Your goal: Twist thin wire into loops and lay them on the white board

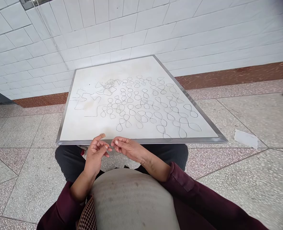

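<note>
My left hand (95, 153) and my right hand (127, 147) meet just below the near edge of a white board (84, 127). Their fingertips pinch together around something thin and small that I cannot make out. The board lies flat in front of my knees, framed in metal, and carries many looped pencil lines (143, 102) and a few angular outlines (88, 102) at its left. Both forearms wear dark red sleeves pushed back.
The board's far edge rests against a white tiled wall (156, 25) with a brown skirting (239, 75). Speckled stone floor surrounds me. A scrap of white paper (246, 139) lies on the floor to the right.
</note>
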Tool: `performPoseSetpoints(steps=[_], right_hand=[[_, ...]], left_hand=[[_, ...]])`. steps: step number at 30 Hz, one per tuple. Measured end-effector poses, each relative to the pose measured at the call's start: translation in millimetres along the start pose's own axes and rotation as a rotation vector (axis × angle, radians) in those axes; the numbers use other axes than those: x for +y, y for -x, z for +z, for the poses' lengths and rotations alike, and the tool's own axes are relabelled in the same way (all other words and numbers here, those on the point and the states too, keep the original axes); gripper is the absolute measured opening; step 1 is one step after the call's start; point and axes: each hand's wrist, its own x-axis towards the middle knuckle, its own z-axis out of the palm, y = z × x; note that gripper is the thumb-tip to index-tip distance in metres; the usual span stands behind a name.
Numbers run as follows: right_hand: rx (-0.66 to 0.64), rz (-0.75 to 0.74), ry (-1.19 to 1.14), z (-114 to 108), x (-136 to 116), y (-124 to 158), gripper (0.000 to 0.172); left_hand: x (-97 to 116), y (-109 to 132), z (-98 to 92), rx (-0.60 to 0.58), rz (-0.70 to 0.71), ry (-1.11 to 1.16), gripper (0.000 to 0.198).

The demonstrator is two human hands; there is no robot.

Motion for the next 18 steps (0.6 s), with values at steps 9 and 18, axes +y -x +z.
performPoseSetpoints(steps=[9,18], right_hand=[[0.069,0.009,-0.09,5.1,5.0,-2.9,0.028],[0.063,0.034,-0.174,11.2,2.6,-0.7,0.031]], left_hand=[[-1.2,0.7,0.5,0.027,0.054,-0.002,0.042],[-0.9,1.9,4.0,0.018,0.041,0.027,0.041]])
